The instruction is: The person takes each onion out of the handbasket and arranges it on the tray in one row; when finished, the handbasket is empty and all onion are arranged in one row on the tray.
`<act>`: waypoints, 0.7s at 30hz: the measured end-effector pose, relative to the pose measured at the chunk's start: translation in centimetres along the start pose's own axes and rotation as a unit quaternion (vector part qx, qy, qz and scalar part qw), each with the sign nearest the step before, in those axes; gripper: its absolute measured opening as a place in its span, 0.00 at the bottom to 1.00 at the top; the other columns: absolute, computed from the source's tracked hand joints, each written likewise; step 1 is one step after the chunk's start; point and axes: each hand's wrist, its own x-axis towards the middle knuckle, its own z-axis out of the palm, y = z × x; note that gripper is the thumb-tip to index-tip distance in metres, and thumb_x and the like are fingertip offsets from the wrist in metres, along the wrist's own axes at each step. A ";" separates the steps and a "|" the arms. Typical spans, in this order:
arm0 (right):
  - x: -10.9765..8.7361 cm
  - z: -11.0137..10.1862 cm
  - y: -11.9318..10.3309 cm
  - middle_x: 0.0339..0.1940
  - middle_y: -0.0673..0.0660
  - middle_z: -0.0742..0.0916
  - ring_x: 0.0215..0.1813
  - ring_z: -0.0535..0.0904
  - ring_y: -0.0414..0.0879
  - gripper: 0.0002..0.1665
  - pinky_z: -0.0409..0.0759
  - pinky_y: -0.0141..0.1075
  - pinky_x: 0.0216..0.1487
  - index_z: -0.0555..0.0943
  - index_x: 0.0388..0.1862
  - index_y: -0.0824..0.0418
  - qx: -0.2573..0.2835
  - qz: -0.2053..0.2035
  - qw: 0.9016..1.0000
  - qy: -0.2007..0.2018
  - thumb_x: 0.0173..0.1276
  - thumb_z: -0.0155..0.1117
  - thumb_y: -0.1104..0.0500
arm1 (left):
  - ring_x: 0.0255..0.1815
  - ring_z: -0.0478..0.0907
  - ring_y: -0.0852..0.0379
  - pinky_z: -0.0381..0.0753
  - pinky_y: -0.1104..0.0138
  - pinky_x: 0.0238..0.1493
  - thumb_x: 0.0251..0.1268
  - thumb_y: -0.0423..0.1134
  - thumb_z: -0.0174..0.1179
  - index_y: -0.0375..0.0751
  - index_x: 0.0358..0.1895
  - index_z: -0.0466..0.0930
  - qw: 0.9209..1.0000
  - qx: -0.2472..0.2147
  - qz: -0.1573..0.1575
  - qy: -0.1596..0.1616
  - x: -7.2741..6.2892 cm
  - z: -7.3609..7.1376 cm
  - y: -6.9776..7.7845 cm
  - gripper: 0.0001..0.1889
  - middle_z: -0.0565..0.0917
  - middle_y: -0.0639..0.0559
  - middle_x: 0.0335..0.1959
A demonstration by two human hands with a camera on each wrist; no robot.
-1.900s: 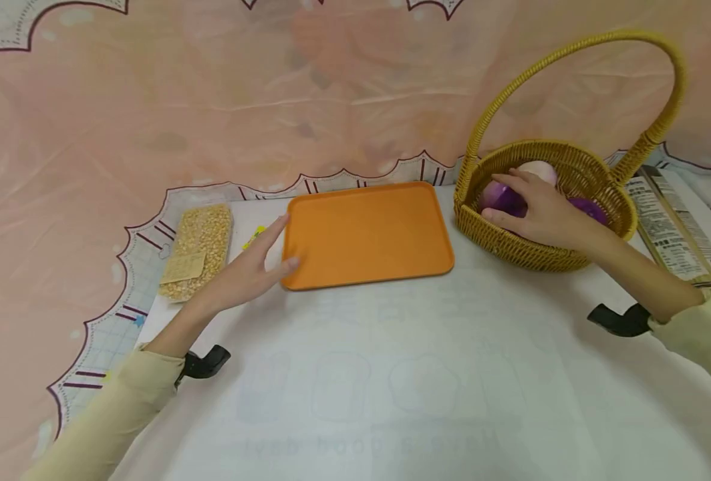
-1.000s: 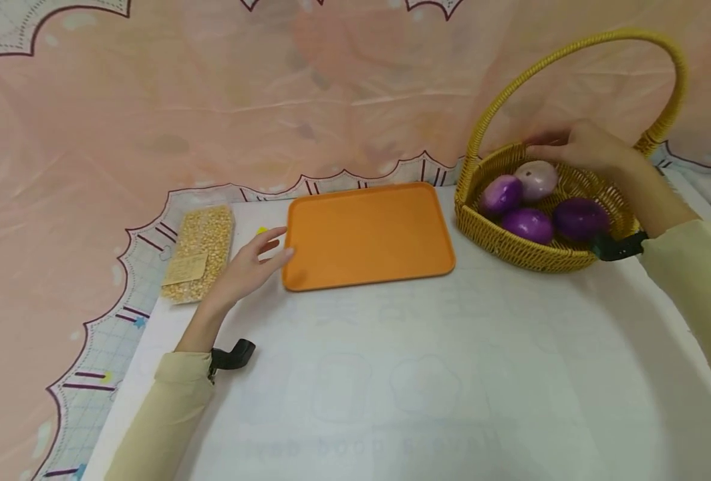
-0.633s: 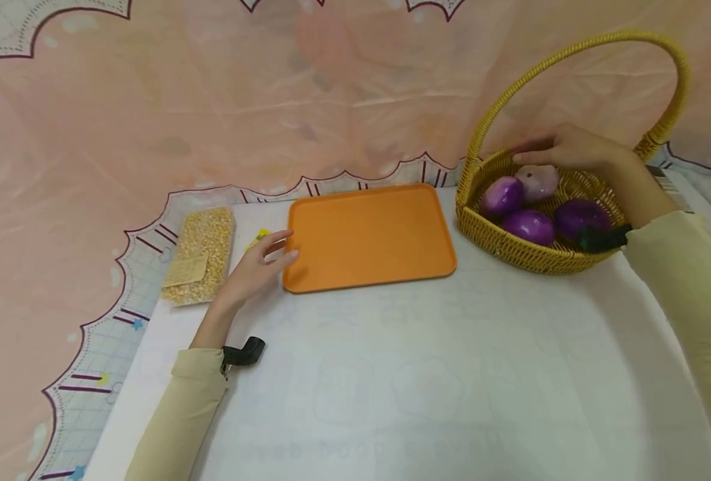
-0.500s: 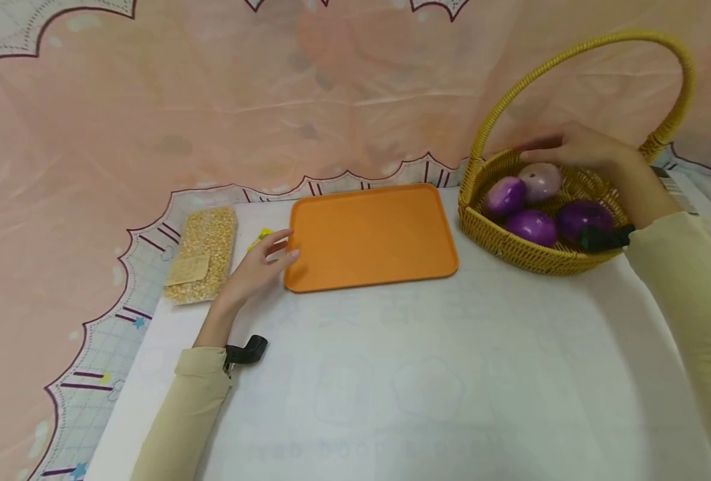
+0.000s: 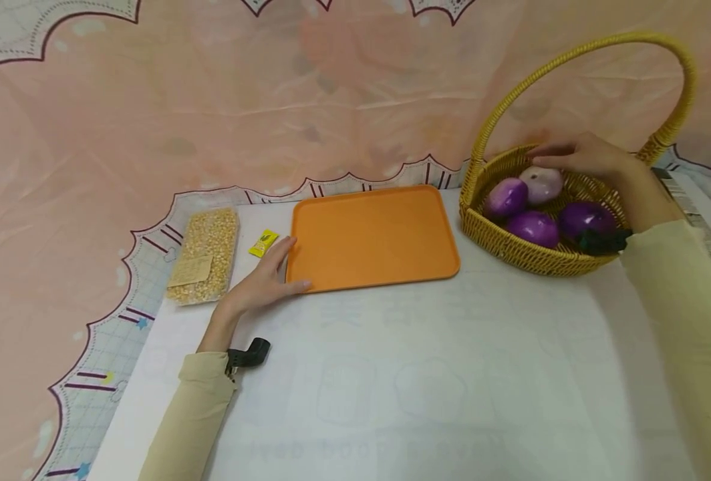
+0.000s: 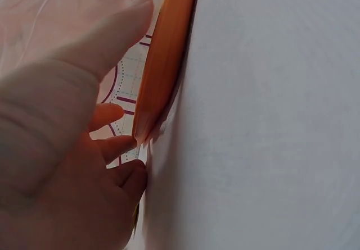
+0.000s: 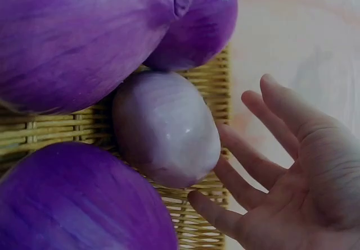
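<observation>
Head view: relaxed left hand (image 5: 265,282) spans the tray's (image 5: 375,237) eight o'clock corner, perhaps steadying it; loose-fingered right hand (image 5: 589,157) hangs at the basket's (image 5: 502,248) one o'clock, its walls likely corralling onions (image 5: 532,229).

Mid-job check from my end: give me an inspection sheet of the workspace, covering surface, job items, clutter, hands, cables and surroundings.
Surface: white table, faint printing.
Job items: orange tray lying flat; basket right of it, handle up, four onions inside.
Clutter: corn bag and yellow packet left of the tray; printed package right of the basket, partly hidden.
Left hand: at the tray's left edge, thumb by the near corner; grips nothing.
Right hand: at the basket's far side, fingers spread by the pale onion; contact unclear.
Cables: nothing seen.
Surroundings: pink patterned cloth behind and left.
</observation>
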 end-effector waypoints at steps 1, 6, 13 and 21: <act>0.0 0.0 0.3 0.66 0.54 0.77 0.68 0.66 0.50 0.39 0.64 0.48 0.73 0.69 0.71 0.62 0.012 0.004 1.000 0.002 0.70 0.55 0.38 | 0.81 0.36 0.43 0.43 0.44 0.78 0.59 0.53 0.66 0.43 0.79 0.41 1.000 0.009 0.001 -0.001 0.0 0.0 -0.1 0.53 0.41 0.43 0.81; 0.0 0.0 1.5 0.43 0.29 0.79 0.48 0.72 0.27 0.32 0.73 0.20 0.47 0.73 0.69 0.53 0.080 0.004 0.997 0.014 0.70 0.57 0.41 | 0.81 0.35 0.40 0.40 0.42 0.77 0.57 0.56 0.67 0.40 0.79 0.37 0.999 0.036 -0.008 -0.008 -0.1 0.2 -0.2 0.57 0.42 0.40 0.80; -0.3 0.3 2.1 0.58 0.36 0.77 0.56 0.70 0.30 0.37 0.70 0.39 0.69 0.69 0.72 0.48 0.079 0.034 0.996 0.013 0.68 0.56 0.35 | 0.81 0.31 0.40 0.37 0.41 0.77 0.57 0.58 0.66 0.42 0.79 0.35 0.999 0.046 -0.023 -0.013 -0.1 0.2 -0.5 0.58 0.42 0.42 0.81; -0.2 0.9 2.7 0.76 0.53 0.64 0.69 0.63 0.39 0.35 0.70 0.21 0.56 0.67 0.73 0.45 0.088 0.038 0.995 -0.011 0.69 0.55 0.36 | 0.81 0.31 0.40 0.37 0.40 0.77 0.57 0.59 0.66 0.43 0.79 0.35 0.999 0.045 -0.026 -0.016 -0.2 0.2 -0.5 0.58 0.41 0.42 0.81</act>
